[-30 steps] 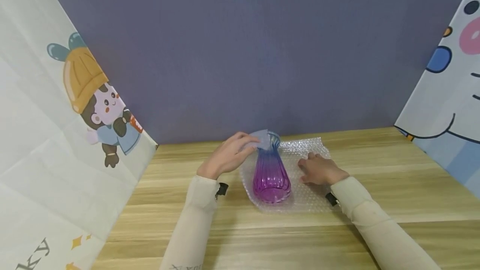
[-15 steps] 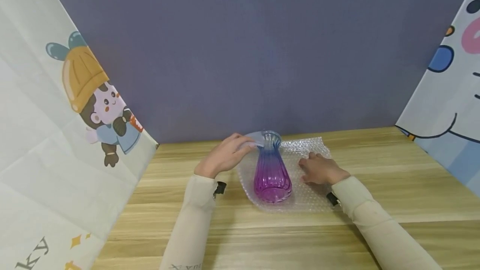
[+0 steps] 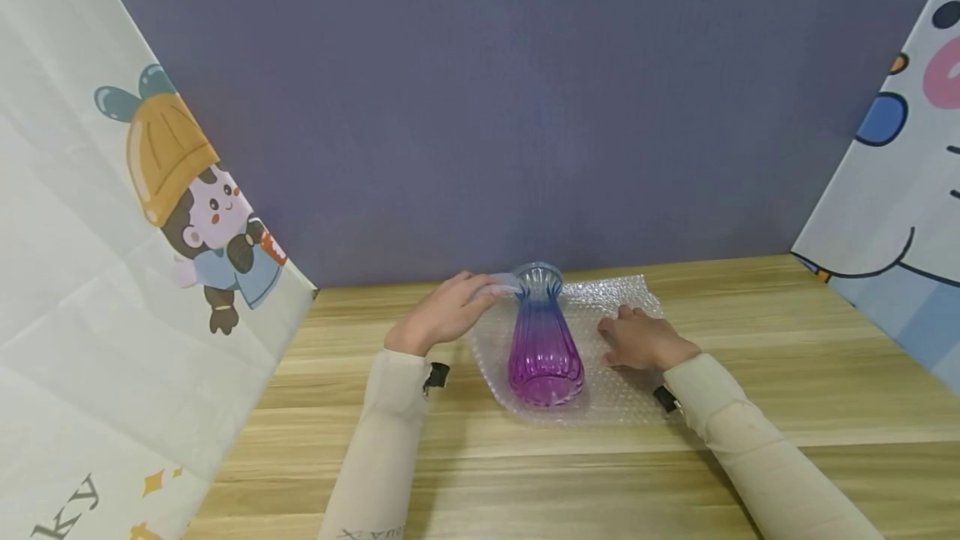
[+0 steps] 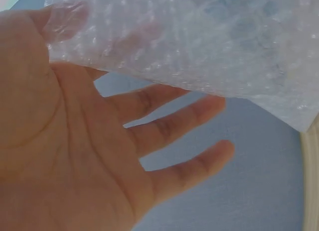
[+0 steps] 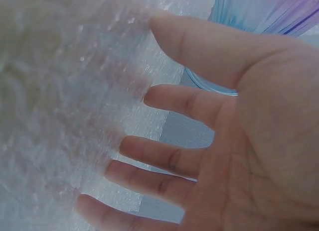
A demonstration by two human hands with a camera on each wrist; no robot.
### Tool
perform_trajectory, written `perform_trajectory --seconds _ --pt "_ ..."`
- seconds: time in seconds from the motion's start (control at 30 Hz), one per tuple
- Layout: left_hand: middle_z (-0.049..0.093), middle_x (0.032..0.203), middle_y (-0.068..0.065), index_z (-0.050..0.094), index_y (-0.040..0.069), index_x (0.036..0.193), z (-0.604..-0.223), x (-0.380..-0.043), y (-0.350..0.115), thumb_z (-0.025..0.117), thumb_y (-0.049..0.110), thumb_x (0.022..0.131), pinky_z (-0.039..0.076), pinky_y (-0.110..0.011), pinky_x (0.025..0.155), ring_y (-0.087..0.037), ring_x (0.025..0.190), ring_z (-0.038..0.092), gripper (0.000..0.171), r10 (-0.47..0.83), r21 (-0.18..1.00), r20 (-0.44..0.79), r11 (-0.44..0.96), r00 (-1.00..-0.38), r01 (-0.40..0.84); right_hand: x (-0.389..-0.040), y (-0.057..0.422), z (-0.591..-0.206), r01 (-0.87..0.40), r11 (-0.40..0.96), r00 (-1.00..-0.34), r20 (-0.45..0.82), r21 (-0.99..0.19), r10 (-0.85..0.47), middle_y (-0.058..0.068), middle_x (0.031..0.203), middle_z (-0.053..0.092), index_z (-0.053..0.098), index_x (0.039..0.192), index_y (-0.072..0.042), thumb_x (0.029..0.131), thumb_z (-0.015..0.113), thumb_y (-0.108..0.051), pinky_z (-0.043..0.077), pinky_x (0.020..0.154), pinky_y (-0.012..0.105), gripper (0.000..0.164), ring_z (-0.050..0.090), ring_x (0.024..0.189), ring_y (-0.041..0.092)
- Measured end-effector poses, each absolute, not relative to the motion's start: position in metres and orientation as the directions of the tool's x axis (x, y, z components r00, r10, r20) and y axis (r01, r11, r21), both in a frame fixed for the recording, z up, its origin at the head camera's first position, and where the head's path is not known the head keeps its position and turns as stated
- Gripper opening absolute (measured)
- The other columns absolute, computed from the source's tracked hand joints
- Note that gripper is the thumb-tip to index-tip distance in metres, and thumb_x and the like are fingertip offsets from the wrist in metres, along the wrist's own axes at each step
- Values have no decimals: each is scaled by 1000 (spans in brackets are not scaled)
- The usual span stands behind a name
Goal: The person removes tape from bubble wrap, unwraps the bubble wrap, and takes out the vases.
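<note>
A ribbed glass vase (image 3: 546, 348), blue at the neck and purple toward its base, is on a sheet of bubble wrap (image 3: 618, 398). Its mouth points to the back wall and its broad base to the front. Left of the neck, my left hand (image 3: 446, 312) pinches the wrap's raised edge; in the left wrist view the thumb shows through the bubble wrap (image 4: 174, 42), with the other fingers spread below. Right of the vase, my right hand (image 3: 641, 338) rests its fingertips on the wrap, fingers spread and fairly straight in the right wrist view.
Under the wrap is a light wood-grain table (image 3: 540, 490). A grey-blue wall (image 3: 525, 107) rises close behind the vase's mouth. Cartoon-printed white panels stand on the left (image 3: 75, 273) and on the right (image 3: 900, 215).
My left hand has drawn the wrap's edge left and slightly down, off the vase's neck, so the mouth shows fully. The right hand has stayed in place.
</note>
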State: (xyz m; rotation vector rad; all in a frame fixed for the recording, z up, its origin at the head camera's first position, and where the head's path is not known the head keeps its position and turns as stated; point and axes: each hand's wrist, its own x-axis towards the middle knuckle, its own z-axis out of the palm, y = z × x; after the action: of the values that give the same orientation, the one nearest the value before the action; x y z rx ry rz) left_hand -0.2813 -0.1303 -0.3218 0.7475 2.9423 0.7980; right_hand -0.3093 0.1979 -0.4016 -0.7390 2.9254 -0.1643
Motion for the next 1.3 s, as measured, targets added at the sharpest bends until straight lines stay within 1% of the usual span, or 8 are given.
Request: perform_trajectory --seconds 0.3,0.6,0.73,0.83,1.0,1.13,1.2,1.3 --pt "56 151 -10 56 12 146 -323 -283 -136 38 43 110 34 -51 123 -33 145 45 51 448 453 78 780 -891 432 -309 197 -402 -467 873 -873 -83 -141 -480 29 126 60 65 128 -8 86 79 -32 55 83 69 51 60 111 49" --pt "56 151 -13 56 11 146 -318 -281 -141 39 39 110 36 -50 123 -34 143 48 49 455 450 92 774 -886 445 -309 197 -402 -468 872 -873 -81 -144 -481 28 125 61 65 127 -8 86 79 -32 56 82 68 50 60 110 48" --pt "54 153 -13 53 9 148 -316 -281 -145 42 37 109 37 -50 122 -34 143 49 49 435 475 125 763 -892 439 -309 197 -402 -468 872 -873 -80 -142 -482 29 125 61 65 127 -8 86 79 -33 55 83 68 50 60 110 48" --pt "56 151 -14 51 10 149 -313 -280 -147 47 34 108 41 -52 119 -35 139 53 48 410 486 162 759 -898 434 -310 197 -402 -470 872 -872 -79 -140 -483 29 126 60 65 127 -8 86 79 -33 55 83 69 50 60 110 49" --pt "65 136 -13 51 13 149 -309 -277 -152 53 28 105 49 -55 108 -33 126 61 47 378 488 201 761 -904 427 -310 197 -402 -472 871 -871 -79 -138 -485 30 125 60 65 126 -8 86 79 -33 55 83 69 49 60 110 50" --pt "67 127 -10 49 12 150 -307 -276 -155 51 29 106 52 -53 105 -31 119 64 47 352 508 209 758 -912 409 -310 197 -402 -475 870 -870 -77 -133 -487 30 126 60 65 126 -8 86 79 -34 55 83 68 49 59 112 50" --pt "68 127 -9 48 13 151 -306 -276 -157 49 30 107 52 -54 105 -30 119 64 47 333 506 220 764 -917 399 -310 197 -402 -476 870 -870 -76 -131 -487 30 126 60 65 127 -8 87 79 -34 56 84 68 50 59 112 50" --pt "66 133 -9 48 15 151 -305 -275 -160 45 32 109 50 -55 107 -31 123 63 46 302 498 242 777 -922 385 -310 197 -403 -475 870 -870 -76 -133 -487 30 126 60 65 127 -7 87 79 -33 56 84 67 50 60 111 49"
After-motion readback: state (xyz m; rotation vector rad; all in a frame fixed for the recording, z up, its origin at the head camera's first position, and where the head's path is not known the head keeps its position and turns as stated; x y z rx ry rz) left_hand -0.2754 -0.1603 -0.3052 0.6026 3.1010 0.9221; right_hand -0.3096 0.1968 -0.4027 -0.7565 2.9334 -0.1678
